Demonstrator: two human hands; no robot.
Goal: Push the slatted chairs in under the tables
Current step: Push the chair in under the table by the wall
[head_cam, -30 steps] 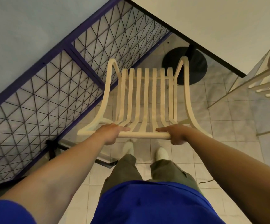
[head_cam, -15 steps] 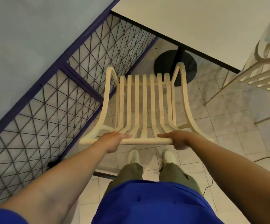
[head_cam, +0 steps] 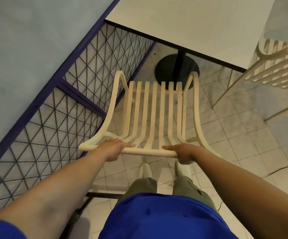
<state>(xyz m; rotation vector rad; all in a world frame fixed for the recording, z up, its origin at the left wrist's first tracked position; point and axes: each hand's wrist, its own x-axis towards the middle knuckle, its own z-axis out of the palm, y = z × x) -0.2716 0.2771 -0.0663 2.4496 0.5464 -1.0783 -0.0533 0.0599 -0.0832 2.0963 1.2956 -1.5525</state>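
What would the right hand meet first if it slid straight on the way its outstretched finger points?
Probably the left hand: the right hand points along the chair's top rail, with only bare rail between them.

A purple-framed panel of dark crossed wire mesh runs along the left below a pale blue wall, and a thin dark cable trails across the pale tiled floor at right.

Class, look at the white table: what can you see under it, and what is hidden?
A black post on a round black base, standing on tiles. The tabletop covers the post's top and the floor beyond.
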